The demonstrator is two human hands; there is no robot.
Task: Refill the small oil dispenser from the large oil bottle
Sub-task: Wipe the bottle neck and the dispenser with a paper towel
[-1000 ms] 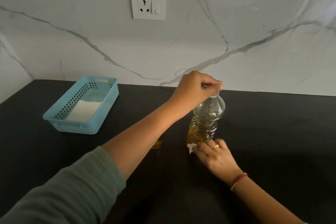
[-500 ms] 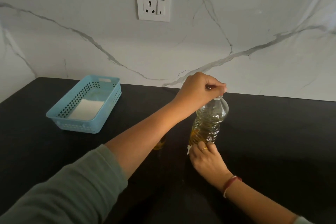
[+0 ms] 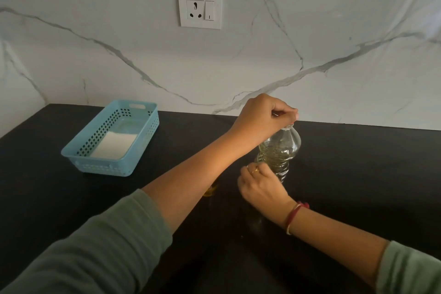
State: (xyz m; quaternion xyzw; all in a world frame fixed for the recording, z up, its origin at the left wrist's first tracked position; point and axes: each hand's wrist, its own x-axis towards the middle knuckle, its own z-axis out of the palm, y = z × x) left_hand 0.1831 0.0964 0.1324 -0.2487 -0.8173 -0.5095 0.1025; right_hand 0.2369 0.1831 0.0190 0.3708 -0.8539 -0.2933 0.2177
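Oil bottle [image 3: 280,150]: clear ribbed plastic, glossy.
Basket [image 3: 102,166]: pale blue perforated plastic, matt.
Counter [image 3: 358,162]: black, smooth, dull sheen.
Wall [image 3: 334,19]: white grey-veined marble-look slab, smooth.
Socket plate [image 3: 200,9]: white plastic, glossy.
Sleeve [image 3: 100,253]: green knit cloth.
Ring [image 3: 256,169]: yellow metal.

grey-green sleeves [image 3: 100,246], a red, perhaps thread, wristband [image 3: 294,216], a gold ring [image 3: 256,169] on the right hand [image 3: 260,187].

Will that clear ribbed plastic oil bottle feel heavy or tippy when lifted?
Likely fairly heavy: oil tints the clear ribbed plastic oil bottle up to its shoulder. Tall and narrow, it might tip if pushed; the right hand gripping its lower part steadies it.
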